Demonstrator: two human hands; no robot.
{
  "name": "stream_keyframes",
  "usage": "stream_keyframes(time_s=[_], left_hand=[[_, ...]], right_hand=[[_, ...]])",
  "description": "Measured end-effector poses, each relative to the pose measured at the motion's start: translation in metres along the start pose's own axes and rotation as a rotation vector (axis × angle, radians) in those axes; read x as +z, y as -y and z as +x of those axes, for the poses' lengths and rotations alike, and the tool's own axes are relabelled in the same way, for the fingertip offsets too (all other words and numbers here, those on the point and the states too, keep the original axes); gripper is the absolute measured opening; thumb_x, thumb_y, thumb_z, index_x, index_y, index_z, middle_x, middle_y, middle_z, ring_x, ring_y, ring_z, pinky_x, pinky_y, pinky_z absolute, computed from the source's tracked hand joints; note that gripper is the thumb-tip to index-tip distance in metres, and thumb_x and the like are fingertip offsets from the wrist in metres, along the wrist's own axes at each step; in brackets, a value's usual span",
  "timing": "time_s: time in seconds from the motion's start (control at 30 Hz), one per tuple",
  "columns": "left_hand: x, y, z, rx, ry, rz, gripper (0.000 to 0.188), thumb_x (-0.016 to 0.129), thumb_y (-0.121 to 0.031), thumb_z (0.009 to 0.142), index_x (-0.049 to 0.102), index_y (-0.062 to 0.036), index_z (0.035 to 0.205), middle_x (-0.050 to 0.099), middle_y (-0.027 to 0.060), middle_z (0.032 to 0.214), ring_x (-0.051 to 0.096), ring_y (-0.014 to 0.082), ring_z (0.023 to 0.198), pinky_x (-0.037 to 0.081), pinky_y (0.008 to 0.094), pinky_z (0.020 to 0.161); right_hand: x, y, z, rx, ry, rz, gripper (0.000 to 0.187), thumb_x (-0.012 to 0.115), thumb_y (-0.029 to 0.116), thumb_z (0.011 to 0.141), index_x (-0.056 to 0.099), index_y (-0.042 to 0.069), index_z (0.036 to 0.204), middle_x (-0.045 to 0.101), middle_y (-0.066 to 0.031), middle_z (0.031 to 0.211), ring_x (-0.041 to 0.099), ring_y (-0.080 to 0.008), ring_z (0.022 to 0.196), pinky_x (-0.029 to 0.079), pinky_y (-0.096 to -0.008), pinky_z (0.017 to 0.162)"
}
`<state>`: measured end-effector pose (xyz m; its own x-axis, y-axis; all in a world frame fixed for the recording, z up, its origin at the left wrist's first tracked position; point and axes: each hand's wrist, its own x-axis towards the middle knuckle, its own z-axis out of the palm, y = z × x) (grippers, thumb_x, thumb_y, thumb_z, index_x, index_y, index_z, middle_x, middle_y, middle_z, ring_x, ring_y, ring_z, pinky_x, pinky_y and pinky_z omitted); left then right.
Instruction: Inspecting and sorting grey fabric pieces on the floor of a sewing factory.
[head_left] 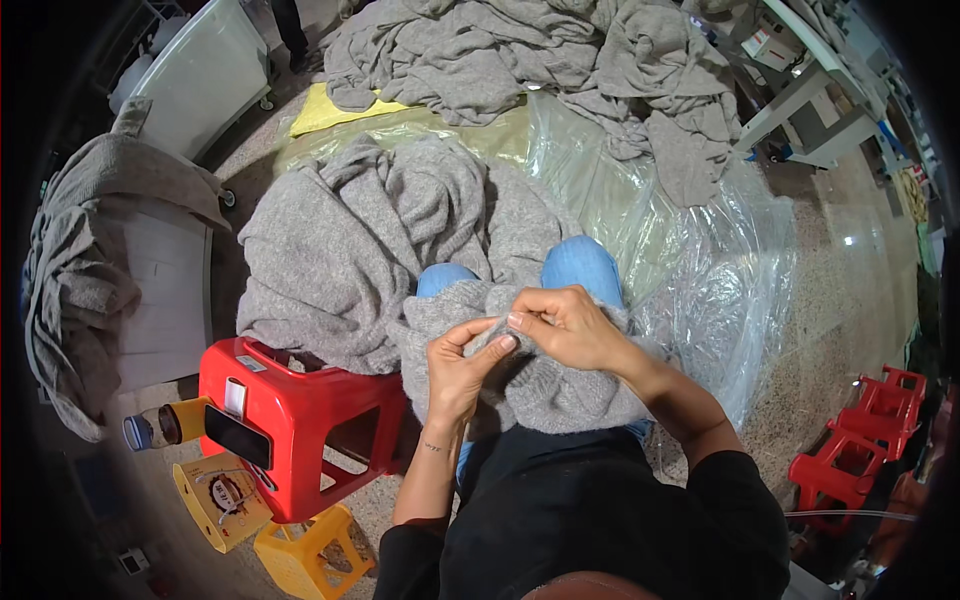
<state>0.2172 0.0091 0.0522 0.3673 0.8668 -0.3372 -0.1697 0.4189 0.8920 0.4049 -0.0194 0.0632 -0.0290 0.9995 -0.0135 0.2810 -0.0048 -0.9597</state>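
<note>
A grey knitted garment (575, 400) lies bunched across my lap, over my blue-jeaned knees. My left hand (465, 365) pinches an edge of it between thumb and fingers. Close beside it, almost touching, my right hand (565, 325) is closed on the same edge, thumb against forefinger. Whether anything small sits between the fingertips is hidden. A large heap of the same grey knitwear (330, 250) rests just beyond my knees to the left, partly on a red plastic stool (290, 410).
Clear plastic sheeting (700, 290) covers the floor ahead, with more grey knits (470, 60) piled on it. At left stand a phone (238, 436), a yellow box (222, 500), a yellow stool (315, 555) and a white wheeled bin (200, 75). Red stools (835, 465) are at right.
</note>
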Motion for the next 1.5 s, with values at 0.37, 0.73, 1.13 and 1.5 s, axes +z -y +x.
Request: stream_keyframes(time_s=[0.37, 0.73, 1.13, 1.5], left_hand=[[-0.001, 0.019, 0.002, 0.215, -0.196, -0.124, 0.014, 0.069, 0.011, 0.081, 0.071, 0.0013, 0.091, 0.069, 0.0014, 0.088, 0.062, 0.0078, 0.079, 0.050, 0.0209, 0.075], [-0.041, -0.004, 0.014, 0.023, -0.126, -0.238, 0.011, 0.063, 0.003, 0.081, 0.066, 0.0002, 0.091, 0.069, 0.0056, 0.091, 0.063, 0.0121, 0.079, 0.049, 0.0248, 0.075], [-0.029, -0.021, -0.001, -0.052, -0.065, -0.453, 0.015, 0.063, -0.013, 0.096, 0.068, 0.0003, 0.102, 0.073, 0.0103, 0.102, 0.070, 0.0181, 0.090, 0.056, 0.0305, 0.082], [0.011, -0.007, -0.011, 0.003, 0.025, -0.337, 0.010, 0.068, -0.004, 0.095, 0.071, 0.0021, 0.101, 0.070, 0.0022, 0.089, 0.062, 0.0057, 0.079, 0.048, 0.0210, 0.074]], right_hand=[[0.013, 0.010, 0.000, -0.414, -0.006, -0.377, 0.006, 0.063, 0.009, 0.091, 0.060, 0.004, 0.094, 0.062, -0.0131, 0.081, 0.066, -0.0368, 0.073, 0.049, -0.0439, 0.057], [-0.055, -0.024, -0.024, -0.195, -0.010, -0.519, 0.018, 0.067, 0.008, 0.087, 0.065, 0.004, 0.104, 0.061, -0.0119, 0.087, 0.065, -0.0312, 0.079, 0.053, -0.0418, 0.071], [-0.077, -0.010, -0.052, 0.085, -0.395, -0.022, 0.023, 0.060, -0.005, 0.085, 0.069, 0.001, 0.105, 0.073, -0.0095, 0.096, 0.067, -0.0114, 0.087, 0.051, -0.0270, 0.076], [0.004, 0.022, -0.027, -0.780, -0.361, -0.397, 0.027, 0.073, -0.004, 0.075, 0.069, 0.000, 0.102, 0.067, -0.0104, 0.098, 0.068, -0.0240, 0.080, 0.055, -0.0328, 0.067]])
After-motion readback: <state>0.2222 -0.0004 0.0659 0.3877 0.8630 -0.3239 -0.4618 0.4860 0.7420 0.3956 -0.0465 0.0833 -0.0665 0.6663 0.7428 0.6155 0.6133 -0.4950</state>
